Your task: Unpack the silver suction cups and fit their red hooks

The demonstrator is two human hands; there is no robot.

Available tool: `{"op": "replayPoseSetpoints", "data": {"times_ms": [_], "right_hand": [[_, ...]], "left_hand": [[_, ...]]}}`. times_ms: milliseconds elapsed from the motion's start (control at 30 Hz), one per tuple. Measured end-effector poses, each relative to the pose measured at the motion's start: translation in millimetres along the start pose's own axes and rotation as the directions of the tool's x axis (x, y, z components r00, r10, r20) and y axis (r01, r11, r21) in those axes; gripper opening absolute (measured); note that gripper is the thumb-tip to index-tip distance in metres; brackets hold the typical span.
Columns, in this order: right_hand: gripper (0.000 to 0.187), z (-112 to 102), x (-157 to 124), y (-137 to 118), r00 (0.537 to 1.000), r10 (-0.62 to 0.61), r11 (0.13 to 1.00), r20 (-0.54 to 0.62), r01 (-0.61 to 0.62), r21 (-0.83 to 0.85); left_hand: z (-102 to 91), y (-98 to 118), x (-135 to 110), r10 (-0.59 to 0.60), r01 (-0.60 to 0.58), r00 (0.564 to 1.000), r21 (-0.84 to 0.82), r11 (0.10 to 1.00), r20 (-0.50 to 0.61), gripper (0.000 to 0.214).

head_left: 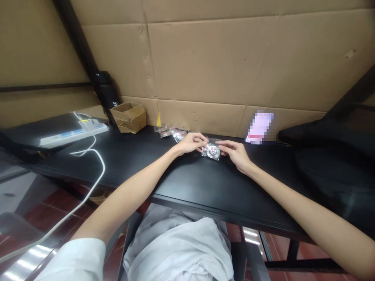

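Above the black table, a small clear plastic bag holds a round silvery piece with a red mark on its face. My left hand is closed, its fingers pinching the bag's upper left side. At the upper right edge of the bag, the thumb and fingers of my right hand are closed on the plastic. The exact kind of the round piece cannot be made out. Just beyond my left hand lie several more clear packets, partly hidden by that hand.
An open cardboard box stands at the back left, beside a black post. A white power strip with a cable lies further left. A phone with a blurred screen leans against the cardboard wall. Dark fabric is at the right.
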State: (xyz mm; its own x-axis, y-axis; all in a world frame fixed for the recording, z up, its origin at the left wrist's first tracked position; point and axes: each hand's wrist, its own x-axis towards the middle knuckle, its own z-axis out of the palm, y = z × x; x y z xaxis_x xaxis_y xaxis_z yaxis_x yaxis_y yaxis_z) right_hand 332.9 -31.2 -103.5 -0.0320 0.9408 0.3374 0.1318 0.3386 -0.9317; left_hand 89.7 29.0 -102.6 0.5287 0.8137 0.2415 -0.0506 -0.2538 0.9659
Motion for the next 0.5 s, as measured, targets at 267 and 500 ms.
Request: {"op": "replayPoseSetpoints", "data": {"times_ms": [267,500], "right_hand": [[0.038,-5.0,0.7,-3.0,0.996,0.077,0.990,0.033,-0.081,0.114],[0.021,-5.3,0.3,-5.2,0.997,0.043,0.995,0.060,-0.048,0.084]], "left_hand": [[-2.9,1.5,-0.4,0.036,-0.020,0.997,-0.207,0.978,0.075,0.037],[1.0,-2.3,2.8,0.002,0.006,0.999,-0.223,0.975,0.037,0.013]]}}
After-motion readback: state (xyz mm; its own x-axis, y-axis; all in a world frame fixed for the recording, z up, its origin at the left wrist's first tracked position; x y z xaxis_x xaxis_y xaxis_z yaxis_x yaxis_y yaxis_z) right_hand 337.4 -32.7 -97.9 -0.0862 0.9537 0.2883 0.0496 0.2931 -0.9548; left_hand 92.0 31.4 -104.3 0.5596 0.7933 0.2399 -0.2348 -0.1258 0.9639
